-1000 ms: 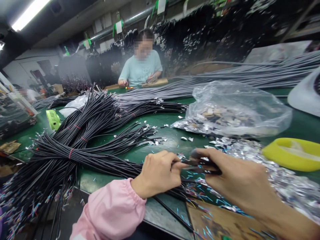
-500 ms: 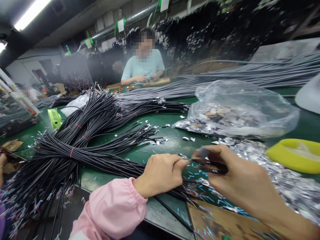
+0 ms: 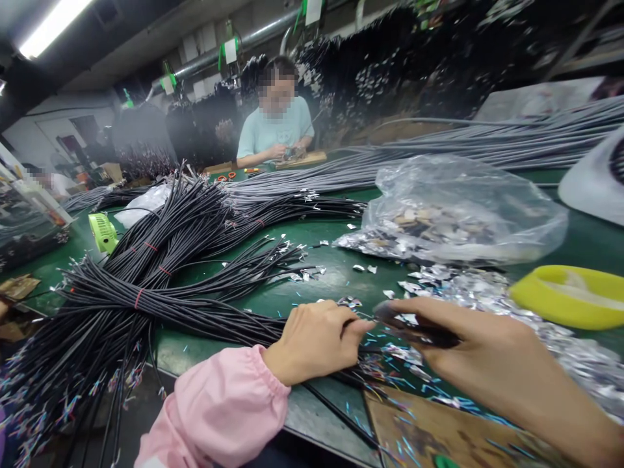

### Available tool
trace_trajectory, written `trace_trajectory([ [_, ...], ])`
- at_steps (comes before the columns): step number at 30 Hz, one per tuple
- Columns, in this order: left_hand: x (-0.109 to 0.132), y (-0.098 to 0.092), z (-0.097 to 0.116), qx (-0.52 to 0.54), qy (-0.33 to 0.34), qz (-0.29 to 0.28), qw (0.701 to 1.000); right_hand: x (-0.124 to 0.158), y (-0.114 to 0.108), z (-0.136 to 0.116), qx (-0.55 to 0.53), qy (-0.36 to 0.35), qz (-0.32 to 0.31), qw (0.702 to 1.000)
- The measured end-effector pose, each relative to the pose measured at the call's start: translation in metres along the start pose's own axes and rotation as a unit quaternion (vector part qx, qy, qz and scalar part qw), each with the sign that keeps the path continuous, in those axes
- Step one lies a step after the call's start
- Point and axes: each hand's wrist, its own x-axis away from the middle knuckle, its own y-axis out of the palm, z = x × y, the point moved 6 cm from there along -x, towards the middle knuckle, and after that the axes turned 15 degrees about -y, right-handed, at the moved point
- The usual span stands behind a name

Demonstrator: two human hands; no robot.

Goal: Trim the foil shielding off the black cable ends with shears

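Observation:
My left hand (image 3: 319,343), in a pink sleeve, is closed in a pinch over a black cable; the cable's end is mostly hidden by the fingers. My right hand (image 3: 480,338) is closed around a dark hand tool (image 3: 436,333), whose exact kind is blurred. Its thumb or finger bears a grey cover at the tip, just right of my left fingertips. Beneath the hands, a bundle of black cables (image 3: 209,311) ends in stripped coloured wires (image 3: 375,367). Blue wire offcuts (image 3: 451,395) and silver foil scraps (image 3: 492,299) lie around them.
A clear plastic bag (image 3: 453,214) of scraps and a yellow bowl-like container (image 3: 560,302) stand at right. Red-banded cable bundles (image 3: 146,253) cover the left. Grey cables (image 3: 341,170) cross behind. A green fan (image 3: 103,232) stands left. Across the table sits a co-worker (image 3: 277,133).
My right hand has shifted slightly right and down, with the tool now lower beside my left fingertips. My left hand keeps its pinch almost in place. The whole view has swung slightly.

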Motion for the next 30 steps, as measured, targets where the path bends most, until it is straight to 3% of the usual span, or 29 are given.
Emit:
trace_trajectory([
  [3, 0.001, 0.003, 0.001, -0.020, 0.002, -0.025, 0.999, 0.000, 0.003, -0.005, 0.010, -0.028, -0.018, 0.999],
  [8, 0.003, 0.006, 0.001, -0.037, 0.003, -0.047, 0.998, 0.011, 0.017, -0.002, -0.010, -0.017, -0.060, 0.998],
  [14, 0.004, 0.004, 0.001, -0.046, -0.015, -0.060, 0.997, 0.014, 0.022, 0.002, -0.057, -0.009, -0.060, 0.997],
  [21, 0.004, 0.002, 0.001, -0.052, -0.025, -0.057, 0.997, 0.020, 0.018, 0.003, 0.019, -0.035, -0.048, 0.998],
  [30, 0.006, 0.011, -0.001, -0.074, 0.003, -0.040, 0.996, 0.022, 0.021, -0.006, 0.099, -0.079, -0.080, 0.989],
])
